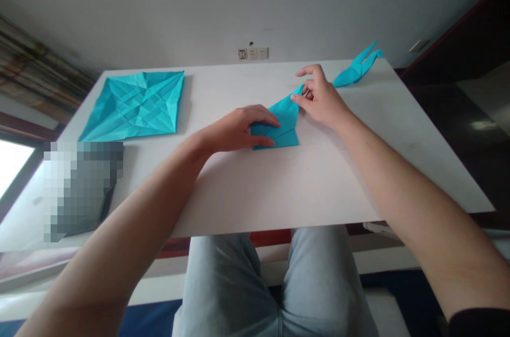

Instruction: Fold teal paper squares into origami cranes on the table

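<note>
A partly folded sheet of turquoise origami paper (286,125) lies on the white table, its creased layers narrowing to a point at the upper right. Over its left end rests my left hand (249,127), thumb and fingers holding it down against the tabletop. My right hand (319,93) pinches the upper right tip between thumb and bent fingers, while the index finger is raised away from the paper. Beyond that hand, near the back right corner, is a finished-looking paper crane (356,68) in the same turquoise. My left palm hides part of the folded paper.
An unfolded, creased turquoise sheet (139,106) lies at the table's left. In front of it sits a dark, flat object (85,188), blurred out by pixels. The white table (247,193) backs onto a wall with sockets (252,53). My legs are below the front edge.
</note>
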A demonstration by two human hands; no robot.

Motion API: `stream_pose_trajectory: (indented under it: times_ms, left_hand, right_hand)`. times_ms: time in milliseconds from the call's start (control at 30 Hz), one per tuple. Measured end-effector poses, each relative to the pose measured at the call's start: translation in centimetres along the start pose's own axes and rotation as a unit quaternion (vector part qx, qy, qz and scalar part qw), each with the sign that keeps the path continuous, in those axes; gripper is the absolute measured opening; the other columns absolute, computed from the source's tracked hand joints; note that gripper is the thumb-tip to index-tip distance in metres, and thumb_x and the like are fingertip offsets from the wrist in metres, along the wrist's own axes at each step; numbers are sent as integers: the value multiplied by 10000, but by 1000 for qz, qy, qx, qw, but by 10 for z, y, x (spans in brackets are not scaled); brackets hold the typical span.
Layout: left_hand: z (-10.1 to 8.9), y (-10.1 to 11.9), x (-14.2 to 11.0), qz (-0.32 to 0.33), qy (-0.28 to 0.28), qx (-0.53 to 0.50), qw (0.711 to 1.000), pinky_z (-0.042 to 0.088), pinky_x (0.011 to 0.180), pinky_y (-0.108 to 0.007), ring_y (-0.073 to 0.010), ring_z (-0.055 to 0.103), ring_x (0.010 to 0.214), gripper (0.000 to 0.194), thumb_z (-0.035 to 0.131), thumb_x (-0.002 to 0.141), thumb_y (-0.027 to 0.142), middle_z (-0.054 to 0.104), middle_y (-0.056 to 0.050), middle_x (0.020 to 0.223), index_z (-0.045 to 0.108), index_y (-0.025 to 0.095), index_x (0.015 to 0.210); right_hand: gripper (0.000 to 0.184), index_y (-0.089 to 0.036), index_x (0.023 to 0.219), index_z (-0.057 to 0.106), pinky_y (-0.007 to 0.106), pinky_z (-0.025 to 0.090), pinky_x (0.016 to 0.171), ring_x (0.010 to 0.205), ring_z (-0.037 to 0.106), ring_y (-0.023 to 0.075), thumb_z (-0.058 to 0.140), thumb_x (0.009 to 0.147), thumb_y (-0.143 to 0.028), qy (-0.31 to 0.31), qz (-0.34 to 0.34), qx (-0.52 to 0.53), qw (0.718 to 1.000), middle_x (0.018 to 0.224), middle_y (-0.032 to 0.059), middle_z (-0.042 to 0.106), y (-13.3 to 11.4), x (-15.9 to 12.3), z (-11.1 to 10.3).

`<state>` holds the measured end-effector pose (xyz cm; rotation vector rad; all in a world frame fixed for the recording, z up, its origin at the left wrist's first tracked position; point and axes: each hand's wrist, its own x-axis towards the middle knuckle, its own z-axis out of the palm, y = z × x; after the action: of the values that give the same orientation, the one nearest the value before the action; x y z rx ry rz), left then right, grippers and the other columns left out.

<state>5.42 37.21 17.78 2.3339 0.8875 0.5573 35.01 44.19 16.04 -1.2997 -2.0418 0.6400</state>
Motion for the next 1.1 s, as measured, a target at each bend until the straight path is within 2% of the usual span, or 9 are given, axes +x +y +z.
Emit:
stream_pose_trajectory:
  times_ms: [133, 233, 400, 533, 633, 733, 867, 967, 1100]
  left_hand:
    - [2, -1, 1, 7, 6, -25, 1000, 607, 1184, -440, -274, 791, 1322, 325, 714, 1112, 388, 842, -118, 1453, 868, 265, 1371]
    - [4, -2, 1, 6, 8, -13, 1000, 595, 1193, -431, -270, 791, 1316, 339, 732, 1098, 391, 851, -105, 1438, 866, 269, 1385]
    - [7, 1, 0, -30, 20, 75, 997, 407, 1347, -581, -370, 637, 1546, 372, 817, 1061, 447, 774, -89, 1621, 870, 328, 1410]
    - [12, 9, -1, -69, 26, 120, 990, 377, 1315, -606, -401, 576, 1555, 398, 784, 1094, 480, 716, -94, 1677, 844, 372, 1473]
    - [18, 16, 0, -75, 43, 143, 986, 385, 1286, -610, -408, 585, 1499, 412, 764, 1112, 482, 715, -119, 1651, 836, 357, 1498]
    - [23, 21, 1, -77, 54, 162, 982, 402, 1259, -608, -405, 605, 1427, 420, 757, 1117, 480, 741, -136, 1572, 835, 340, 1505]
    - [27, 23, 1, -72, 64, 173, 980, 411, 1255, -610, -399, 605, 1413, 399, 769, 1111, 470, 712, -141, 1569, 839, 342, 1483]
    - [26, 20, 1, -85, 96, 177, 976, 421, 1259, -616, -403, 603, 1448, 370, 841, 1057, 453, 659, -149, 1607, 834, 314, 1400]
    - [21, 11, 0, -143, 162, 153, 964, 480, 1223, -580, -339, 686, 1314, 544, 870, 1011, 401, 645, -156, 1582, 673, 255, 1497]
  right_hand:
    - [708, -354, 1612, 592, 502, 600, 967, 912, 708, 306, 853, 966, -477, 8, -1, -11, 1000, 1022, 37, 684, 3, 2, -1]
    - [714, -348, 1626, 591, 519, 597, 997, 922, 714, 308, 844, 966, -447, 4, -7, -18, 1000, 1055, 46, 699, 4, 1, -3]
    - [726, -322, 1633, 591, 519, 595, 1003, 979, 737, 322, 858, 983, -507, 12, -11, -15, 1000, 1103, 64, 718, 5, 4, 1]
    - [787, -323, 1615, 552, 499, 621, 972, 976, 743, 307, 915, 943, -510, 17, 23, 48, 998, 1032, 29, 740, 8, 9, 8]
    - [743, -304, 1504, 587, 493, 636, 912, 950, 742, 299, 969, 887, -462, -13, 56, 99, 993, 976, 17, 753, 9, 10, 7]
    - [639, -293, 1305, 657, 487, 636, 835, 925, 745, 308, 1033, 804, -418, -67, 75, 127, 987, 949, 27, 768, 6, 7, -3]
    - [412, -270, 1010, 748, 497, 629, 836, 938, 741, 321, 1052, 754, -377, -152, 48, 146, 976, 974, 71, 809, -5, 2, -16]
    - [333, -267, 873, 755, 482, 589, 836, 886, 690, 299, 1033, 779, -424, -149, 5, 122, 981, 887, 60, 767, -14, 0, -15]
    - [394, -263, 902, 759, 431, 518, 807, 828, 618, 253, 997, 824, -567, -126, -25, 110, 986, 832, 30, 709, -23, -2, -6]
